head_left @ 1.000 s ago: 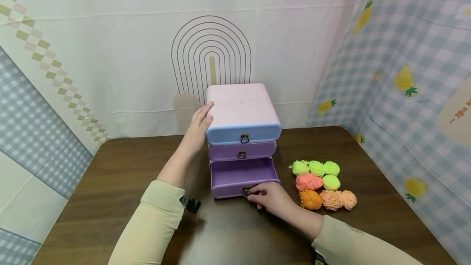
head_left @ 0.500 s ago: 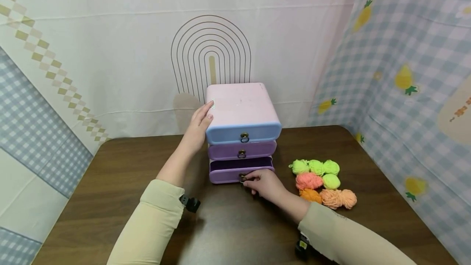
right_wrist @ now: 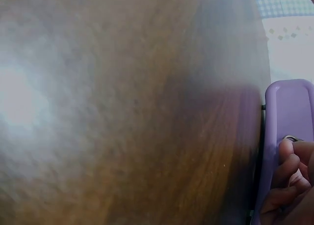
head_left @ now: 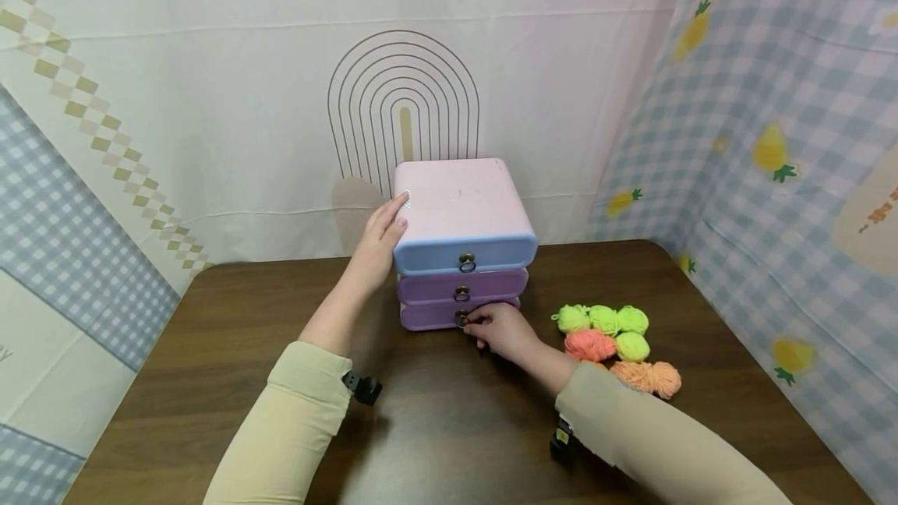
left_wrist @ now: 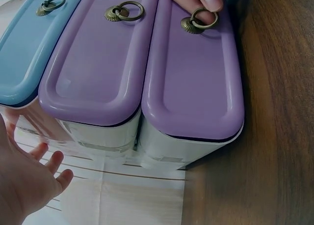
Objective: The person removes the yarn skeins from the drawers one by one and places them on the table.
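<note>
A small drawer cabinet with a pale pink top stands at the back of the table. Its top drawer is blue; the middle drawer and bottom drawer are purple, each with a brass ring pull. My right hand pinches the bottom drawer's ring pull between thumb and finger. That drawer's front sits nearly level with the one above. My left hand rests against the cabinet's upper left side, fingers extended, the fingertips at the top edge.
Several small yarn balls lie right of the cabinet: neon green, coral and peach, with an orange one mostly hidden behind my right forearm. Printed cloth hangs behind the brown table.
The bottom drawer has slid back into the cabinet from well pulled out, my right hand moving inward with its ring. The left hand has stayed in place.
</note>
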Tool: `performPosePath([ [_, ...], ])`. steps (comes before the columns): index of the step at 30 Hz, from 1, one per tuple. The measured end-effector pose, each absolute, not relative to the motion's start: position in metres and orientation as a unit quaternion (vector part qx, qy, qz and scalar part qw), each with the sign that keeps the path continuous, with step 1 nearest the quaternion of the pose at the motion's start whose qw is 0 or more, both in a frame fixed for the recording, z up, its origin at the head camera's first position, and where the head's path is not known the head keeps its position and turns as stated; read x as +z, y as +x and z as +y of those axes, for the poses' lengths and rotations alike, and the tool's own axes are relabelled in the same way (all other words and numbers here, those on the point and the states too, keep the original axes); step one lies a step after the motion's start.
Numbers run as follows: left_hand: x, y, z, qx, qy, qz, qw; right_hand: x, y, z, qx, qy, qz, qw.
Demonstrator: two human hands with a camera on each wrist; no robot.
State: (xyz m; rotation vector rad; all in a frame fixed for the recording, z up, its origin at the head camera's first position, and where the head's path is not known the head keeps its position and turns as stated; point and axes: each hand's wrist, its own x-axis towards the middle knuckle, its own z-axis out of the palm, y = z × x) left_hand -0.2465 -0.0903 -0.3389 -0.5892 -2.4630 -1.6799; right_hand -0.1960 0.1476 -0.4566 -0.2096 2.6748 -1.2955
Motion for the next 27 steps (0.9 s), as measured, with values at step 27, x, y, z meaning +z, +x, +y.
performPosePath([
  [27,-0.367,-0.265,-0.107,-0.543,-0.180,-0.818,0.054,-0.455,-0.187,0.149,-0.402,-0.065,0.908,0.099],
])
